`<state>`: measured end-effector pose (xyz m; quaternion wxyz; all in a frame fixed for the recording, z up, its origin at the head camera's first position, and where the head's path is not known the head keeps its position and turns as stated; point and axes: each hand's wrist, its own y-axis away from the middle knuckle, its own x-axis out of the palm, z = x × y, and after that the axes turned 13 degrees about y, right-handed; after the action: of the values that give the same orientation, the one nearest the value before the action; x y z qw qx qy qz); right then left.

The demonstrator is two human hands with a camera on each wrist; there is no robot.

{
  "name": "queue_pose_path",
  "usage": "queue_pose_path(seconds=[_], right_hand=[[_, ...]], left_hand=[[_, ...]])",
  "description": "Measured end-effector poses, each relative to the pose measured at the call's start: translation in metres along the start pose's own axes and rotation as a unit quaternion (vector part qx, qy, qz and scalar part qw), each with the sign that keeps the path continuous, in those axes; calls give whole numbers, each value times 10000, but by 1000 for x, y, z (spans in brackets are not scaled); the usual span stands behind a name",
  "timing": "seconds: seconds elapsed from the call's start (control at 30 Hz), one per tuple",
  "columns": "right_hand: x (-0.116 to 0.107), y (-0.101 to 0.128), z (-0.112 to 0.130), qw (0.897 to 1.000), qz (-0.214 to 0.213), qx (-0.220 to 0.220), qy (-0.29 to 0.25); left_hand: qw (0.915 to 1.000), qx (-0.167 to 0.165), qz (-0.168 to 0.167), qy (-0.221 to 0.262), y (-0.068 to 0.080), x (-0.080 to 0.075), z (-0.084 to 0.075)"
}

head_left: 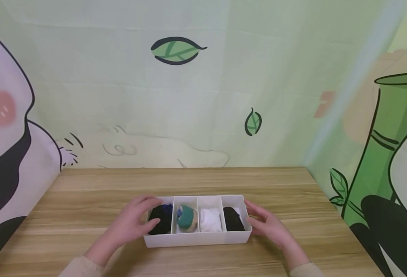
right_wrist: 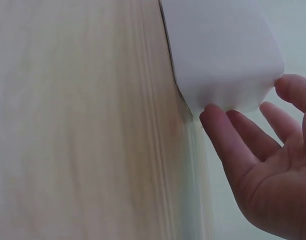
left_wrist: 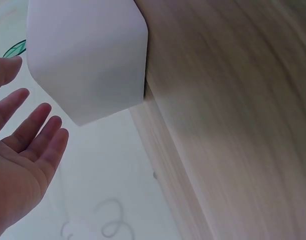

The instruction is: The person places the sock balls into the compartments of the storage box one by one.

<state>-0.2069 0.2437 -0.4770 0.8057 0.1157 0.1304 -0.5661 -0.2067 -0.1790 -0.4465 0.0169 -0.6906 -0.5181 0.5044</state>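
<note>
Left hand (head_left: 130, 223) and right hand (head_left: 267, 225), fingers straight and loosely spread, flank the ends of a white divided box (head_left: 196, 238) on the wooden table (head_left: 85, 200). Four compartments hold rolled socks (head_left: 186, 218). Behind hangs a cartoon backdrop (head_left: 175, 50).

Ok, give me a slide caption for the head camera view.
Two hands flank a white four-compartment organizer of rolled socks on a wooden table.

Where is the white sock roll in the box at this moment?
In the head view, the white sock roll sits in the third compartment from the left of the white box, between the green-capped roll and a black roll.
</note>
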Motion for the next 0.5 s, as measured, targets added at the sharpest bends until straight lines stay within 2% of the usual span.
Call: queue_pose_path(seconds=[0.17, 0.27, 0.4, 0.5], right_hand=[[-2, 3, 1, 9989, -69, -135, 449], [-3, 6, 3, 9943, -265, -138, 1021], [-5, 11, 8, 9744, -762, -155, 2109], [-6, 14, 10, 9577, -1016, -501, 2646]], left_hand=[[9998, 18, -168, 59, 6, -2, 0], [9995, -92, -269, 119, 11, -3, 0], [9987, -306, -398, 71, 18, -6, 0], [9976, -532, -432, 1, 24, -9, 1]])
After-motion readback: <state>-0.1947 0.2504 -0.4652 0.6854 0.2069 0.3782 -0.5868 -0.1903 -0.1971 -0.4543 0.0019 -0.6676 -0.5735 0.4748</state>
